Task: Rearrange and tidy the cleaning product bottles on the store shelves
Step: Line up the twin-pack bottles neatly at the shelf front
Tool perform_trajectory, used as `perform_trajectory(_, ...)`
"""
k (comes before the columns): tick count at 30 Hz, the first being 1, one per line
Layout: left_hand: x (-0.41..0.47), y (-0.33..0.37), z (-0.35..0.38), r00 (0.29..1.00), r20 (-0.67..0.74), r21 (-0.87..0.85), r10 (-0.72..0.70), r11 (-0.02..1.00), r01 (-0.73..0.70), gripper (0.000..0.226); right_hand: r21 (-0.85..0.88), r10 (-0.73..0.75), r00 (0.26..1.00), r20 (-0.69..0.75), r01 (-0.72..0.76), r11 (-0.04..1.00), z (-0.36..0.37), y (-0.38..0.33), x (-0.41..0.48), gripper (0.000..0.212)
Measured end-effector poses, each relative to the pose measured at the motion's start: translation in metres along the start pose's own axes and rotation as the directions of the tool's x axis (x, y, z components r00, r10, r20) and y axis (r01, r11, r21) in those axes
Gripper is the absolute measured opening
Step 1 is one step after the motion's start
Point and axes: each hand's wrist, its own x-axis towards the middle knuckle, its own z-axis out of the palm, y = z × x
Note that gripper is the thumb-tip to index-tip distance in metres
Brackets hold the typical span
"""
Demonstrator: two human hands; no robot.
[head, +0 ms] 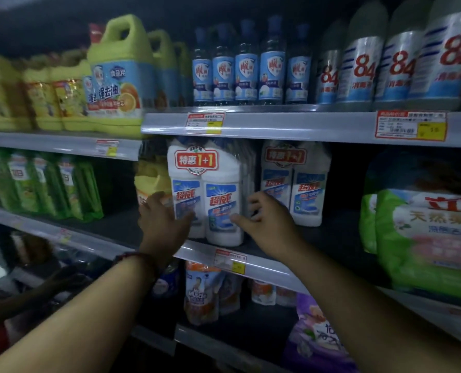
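Reaching forward, the left hand [164, 222] curls round the left flank of a shrink-wrapped twin pack of white plastic bottles [210, 184], with its fingers along the side and its thumb laid across the front label. The right hand [267, 222] mirrors it on the other flank, thumb pressed to the lower front of the right-hand bottle and fingers bent in at the pack's right edge. Both hands hold this one pack and nothing else (a red braided wristband [132, 255] circles the left wrist).

The pack stands upright on the grey metal middle shelf [267, 267], close to the front rail, with a red-and-white offer sticker across its two necks. Whether its base rests fully on the shelf cannot be told, since the hands hide part of it. Just to its right, set further back, stands a second white twin pack [294, 184]. A yellow plastic jug [151, 179] sits behind the left hand, partly hidden. Further out are green plastic bottles [43, 181] at the left of the same tier, clear blue-labelled bottles [245, 65] on the shelf above, and green-and-white soft bags [423, 238] at the right.

The step in hand looks like positioning this pack. The next move probably calls for an even two-handed slide that keeps the pack upright and its label forward, bringing it level with its neighbour without nudging the jug or tipping over the rail.
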Motion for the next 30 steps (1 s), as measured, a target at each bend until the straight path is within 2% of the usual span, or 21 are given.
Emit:
perform_trajectory(1,0.006,0.002,-0.004,0.994,0.095,-0.127,-0.051,0.99,0.063,0.043,0.01,0.004,1.0,0.007,-0.004,1.0,0.004,-0.003,0.002,0.051)
perform_trajectory(3,0.014,0.008,-0.007,0.96,0.277,-0.307,-0.05,0.942,0.138,0.025,0.022,0.026,1.0,0.007,-0.026,0.999,0.01,-0.007,0.007,0.05)
perform_trajectory(6,0.021,0.013,-0.005,0.939,0.344,-0.365,-0.001,0.921,0.134,0.023,0.07,0.044,0.999,0.014,-0.045,0.997,0.015,-0.007,0.015,0.051)
perform_trajectory(9,0.022,0.01,-0.001,0.949,0.313,-0.325,0.028,0.942,0.079,0.014,0.065,0.04,0.997,0.063,-0.044,0.997,0.019,-0.002,0.018,0.047)
perform_trajectory(11,0.017,0.008,0.003,0.943,0.326,-0.281,0.067,0.959,0.029,0.019,0.065,0.06,0.997,0.043,-0.063,0.996,0.013,0.004,0.016,0.048)
perform_trajectory(14,0.006,0.014,0.011,0.933,0.34,-0.317,0.119,0.949,-0.006,0.03,0.129,0.114,0.993,0.022,-0.116,0.985,-0.012,0.02,0.007,0.045)
perform_trajectory(18,-0.016,0.027,0.038,0.923,0.349,-0.303,0.162,0.952,-0.052,0.028,0.149,0.152,0.988,-0.004,-0.15,0.977,-0.054,0.044,-0.01,0.038)
perform_trajectory(23,-0.043,0.037,0.09,0.901,0.368,-0.271,0.23,0.953,-0.133,0.053,0.132,0.213,0.974,-0.08,-0.201,0.971,-0.099,0.073,-0.03,0.043)
perform_trajectory(30,-0.032,0.055,0.138,0.915,0.346,-0.093,0.209,0.978,-0.188,0.044,0.088,0.226,0.962,-0.157,-0.214,0.973,-0.112,0.094,-0.026,0.055)
